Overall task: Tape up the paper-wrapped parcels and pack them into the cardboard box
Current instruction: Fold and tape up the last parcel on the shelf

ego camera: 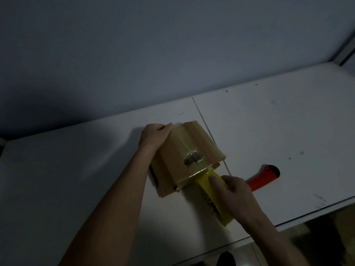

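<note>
- Nearest, the right hand (232,191) curls around a yellow tape roll (213,198), forefinger laid along its top, gripping it just near of the parcel
- A glossy strip of tape (182,143) runs from the roll up over the parcel's top
- The brown paper-wrapped parcel (184,160) sits on the white table (76,169), near its middle
- A red-handled tool (261,179) lies on the table right of the right hand, apart from the parcel
- Farthest, the left hand (153,137) clasps the parcel's far left corner, fingers folded over the tape's end there
</note>
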